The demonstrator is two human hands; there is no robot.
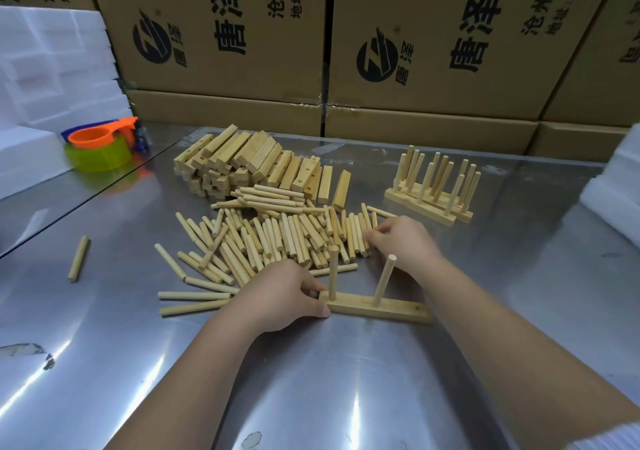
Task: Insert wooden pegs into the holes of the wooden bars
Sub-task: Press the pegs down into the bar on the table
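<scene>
The left hand [284,294] grips the left end of a bar [377,306] lying flat on the metal table [311,380], thumb on the near face and fingers curled over the far side. Two pegs stand in the bar: one [333,271] upright just beside the fingers, another [383,280] leaning slightly right near the middle. A hole near the bar's right end looks unfilled. The right hand [403,242] reaches behind the bar into the loose peg pile [277,238], fingertips pinched around the end of a peg at the pile's right edge. Farther back lie stacked bars [249,164], and to the right, finished bars [433,193] with pegs standing. One stray peg [79,258] lies far left
</scene>
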